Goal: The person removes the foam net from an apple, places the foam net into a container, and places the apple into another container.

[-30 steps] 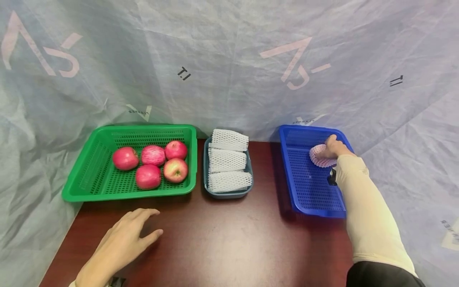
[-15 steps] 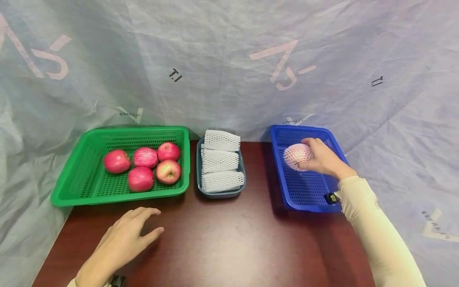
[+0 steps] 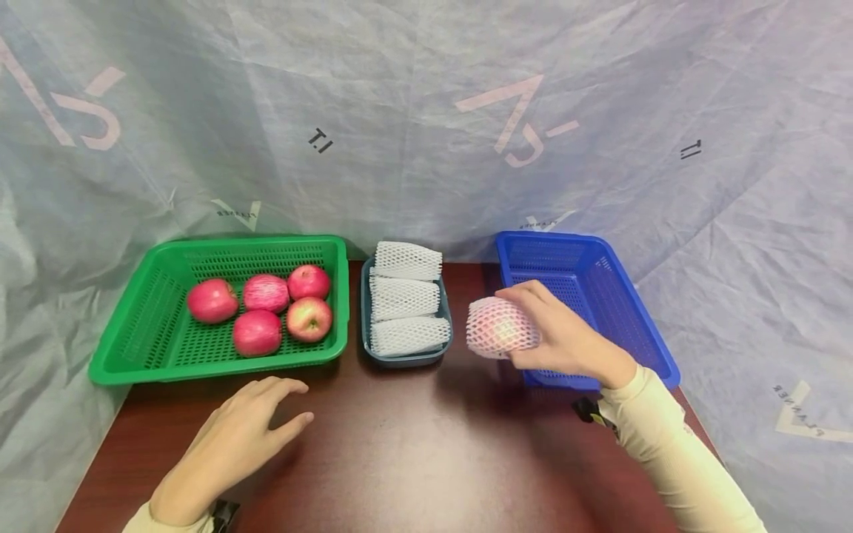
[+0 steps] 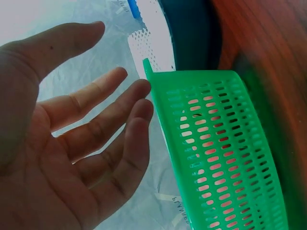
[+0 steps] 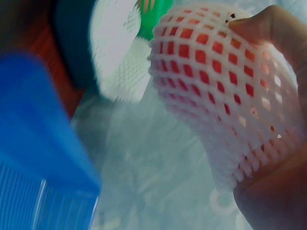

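Note:
In the head view my right hand (image 3: pixel 566 337) grips an apple in a white foam net (image 3: pixel 501 328), held up beside the near left side of the blue basket (image 3: pixel 620 311). Red skin shows through the mesh of the netted apple (image 5: pixel 211 62) in the right wrist view, with my thumb pressed on its side. My left hand (image 3: pixel 243 437) hovers in front of the green basket (image 3: pixel 220 373), fingers loosely bent and nothing in them. The left wrist view shows the fingers of my left hand (image 4: pixel 96 124) near the green basket's rim (image 4: pixel 163 110).
Several red apples (image 3: pixel 257 332) lie in the green basket. Between the two baskets stands a small dark blue tray (image 3: pixel 408 361) with white foam nets (image 3: pixel 404 298) in it. A grey printed cloth (image 3: pixel 400 148) hangs behind the brown table (image 3: pixel 400 459).
My right hand has lifted the netted apple out of the blue basket and carried it left and nearer. My left hand has hardly moved. The head view has shifted slightly.

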Tool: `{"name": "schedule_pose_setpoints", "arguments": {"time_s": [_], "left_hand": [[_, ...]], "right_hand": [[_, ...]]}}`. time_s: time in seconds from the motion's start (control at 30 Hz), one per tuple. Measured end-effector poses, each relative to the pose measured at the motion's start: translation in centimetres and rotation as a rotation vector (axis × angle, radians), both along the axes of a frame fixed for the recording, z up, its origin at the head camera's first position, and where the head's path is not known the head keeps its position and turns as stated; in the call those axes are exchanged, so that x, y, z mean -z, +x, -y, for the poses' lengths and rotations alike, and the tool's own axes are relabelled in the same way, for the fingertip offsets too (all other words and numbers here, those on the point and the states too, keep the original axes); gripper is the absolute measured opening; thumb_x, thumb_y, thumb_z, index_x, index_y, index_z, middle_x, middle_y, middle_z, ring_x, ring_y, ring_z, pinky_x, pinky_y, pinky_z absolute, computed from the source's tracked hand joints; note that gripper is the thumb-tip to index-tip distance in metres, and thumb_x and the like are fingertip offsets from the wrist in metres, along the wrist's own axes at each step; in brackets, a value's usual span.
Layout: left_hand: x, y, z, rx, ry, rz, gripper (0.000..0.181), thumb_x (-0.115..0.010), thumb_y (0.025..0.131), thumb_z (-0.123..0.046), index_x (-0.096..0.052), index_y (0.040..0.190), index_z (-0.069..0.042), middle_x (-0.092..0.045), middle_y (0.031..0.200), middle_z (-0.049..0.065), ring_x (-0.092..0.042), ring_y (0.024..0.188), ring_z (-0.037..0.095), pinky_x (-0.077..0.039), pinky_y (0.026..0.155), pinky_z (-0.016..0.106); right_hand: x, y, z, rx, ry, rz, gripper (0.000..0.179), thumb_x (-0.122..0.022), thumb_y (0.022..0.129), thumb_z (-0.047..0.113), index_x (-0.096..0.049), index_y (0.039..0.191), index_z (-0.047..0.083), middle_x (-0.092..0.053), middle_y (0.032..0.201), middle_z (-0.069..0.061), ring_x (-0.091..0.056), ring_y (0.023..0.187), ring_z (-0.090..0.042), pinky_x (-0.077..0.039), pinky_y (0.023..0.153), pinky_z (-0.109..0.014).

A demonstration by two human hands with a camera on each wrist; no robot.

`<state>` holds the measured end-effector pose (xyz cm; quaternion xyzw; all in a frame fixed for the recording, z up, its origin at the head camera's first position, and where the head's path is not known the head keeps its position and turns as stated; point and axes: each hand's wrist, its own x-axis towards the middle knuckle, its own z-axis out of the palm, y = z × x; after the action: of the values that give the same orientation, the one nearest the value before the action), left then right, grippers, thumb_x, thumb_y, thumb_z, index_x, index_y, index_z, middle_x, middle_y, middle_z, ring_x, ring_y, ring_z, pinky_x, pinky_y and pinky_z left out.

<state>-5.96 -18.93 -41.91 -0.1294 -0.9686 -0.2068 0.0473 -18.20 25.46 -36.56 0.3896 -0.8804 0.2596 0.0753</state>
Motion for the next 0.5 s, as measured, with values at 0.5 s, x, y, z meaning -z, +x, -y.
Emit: {"name": "schedule_pose_setpoints", "arguments": {"time_s": [0.5], "left_hand": [[-0.6,-0.1,-1.3,0.049,0.015,-0.043,0.029,-0.076,0.088,-0.037,-0.07,0.113,-0.022,-0.066,0.114,-0.005,-0.061,0.109,0.024,-0.052,0.085,0.05]], "right_hand": [[-0.5,3.5,4.2,-0.245,-0.127,0.036,0.086,-0.084,0.064,0.023,-0.05,0.141,0.01,-0.049,0.132,0.001,-0.051,0.116,-0.015,-0.051,0.089,-0.032]]}}
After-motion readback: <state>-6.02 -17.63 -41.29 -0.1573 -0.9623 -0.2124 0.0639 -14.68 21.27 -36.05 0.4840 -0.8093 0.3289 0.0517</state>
